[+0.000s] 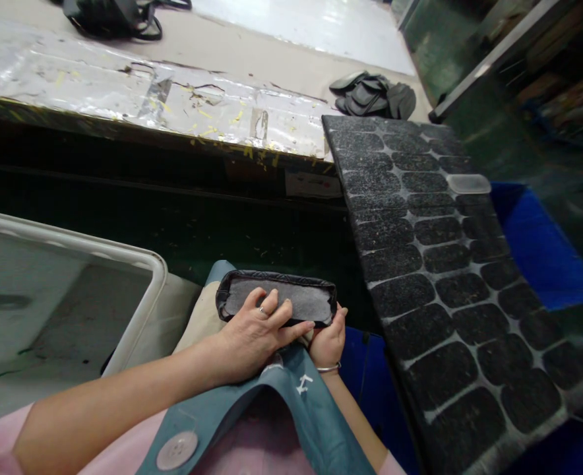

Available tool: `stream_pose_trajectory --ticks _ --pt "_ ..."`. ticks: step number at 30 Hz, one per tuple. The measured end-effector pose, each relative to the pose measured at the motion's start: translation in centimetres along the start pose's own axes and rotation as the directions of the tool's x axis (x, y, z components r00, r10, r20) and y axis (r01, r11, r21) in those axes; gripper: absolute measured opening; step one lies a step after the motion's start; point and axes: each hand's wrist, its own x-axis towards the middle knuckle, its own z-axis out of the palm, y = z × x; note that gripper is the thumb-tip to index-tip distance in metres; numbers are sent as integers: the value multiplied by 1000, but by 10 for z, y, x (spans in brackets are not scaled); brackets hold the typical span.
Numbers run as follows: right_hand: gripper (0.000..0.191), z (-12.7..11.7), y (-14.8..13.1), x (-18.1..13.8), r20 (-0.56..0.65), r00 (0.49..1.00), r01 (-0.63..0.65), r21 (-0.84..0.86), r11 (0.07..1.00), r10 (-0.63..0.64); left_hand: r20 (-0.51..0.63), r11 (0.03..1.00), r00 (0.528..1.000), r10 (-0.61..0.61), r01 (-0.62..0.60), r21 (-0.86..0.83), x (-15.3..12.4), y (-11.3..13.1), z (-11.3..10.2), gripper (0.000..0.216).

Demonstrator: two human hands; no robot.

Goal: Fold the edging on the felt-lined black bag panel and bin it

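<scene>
Above my lap lies a rectangular black-rimmed piece [316,303] with rounded corners, a raised quilted-looking edge and a grey fabric-like inner face turned up. My left hand [256,330], with a ring on one finger, rests on it from the near side. Its fingers are spread and slightly bent, the tips touching the grey face. My right hand [328,340], a bangle at the wrist, grips the piece's right end, its thumb and fingertips showing at the corner. The palm side and part of the right fingers are hidden. The piece's underside cannot be seen.
To my right slopes a black board [437,290] with white outlines and a translucent rounded piece [469,184] on it. Blue bins [543,244] stand beside and below it. A white bin [160,290] is left. The table [291,125] ahead holds dark grey pieces [370,97] and a black bag [103,18].
</scene>
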Motion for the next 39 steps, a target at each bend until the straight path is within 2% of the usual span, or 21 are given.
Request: stream_pose_trajectory --ticks 8,14,23,27,31,34,36,39 --pt "57 10 -12 -2 -158 987 19 -128 992 -39 -147 990 987 69 -50 131 0 -7 10 52" --pt "45 11 -19 -1 -220 967 88 -196 977 -131 -198 980 976 86 -48 192 1 -8 14 49" --pt "36 9 -27 2 -214 940 193 -310 931 -266 -160 984 980 116 -92 150 -1 -10 16 47" --pt "35 9 -31 7 -142 941 247 -334 910 -307 -208 981 971 117 -81 176 1 -10 17 47" --pt "38 6 -31 13 -55 955 266 -273 925 -291 -189 987 978 92 -65 147 0 -10 15 47" --pt "43 -3 -25 13 13 974 228 -126 965 -228 -164 994 983 82 -68 90 -2 -10 13 48" --pt "50 -13 -19 11 113 980 166 10 986 -166 -150 997 986 71 -64 50 -3 -9 12 50" --pt "55 -29 -11 4 283 954 48 177 983 -98 -106 999 993 53 -53 11 -4 -8 10 56"
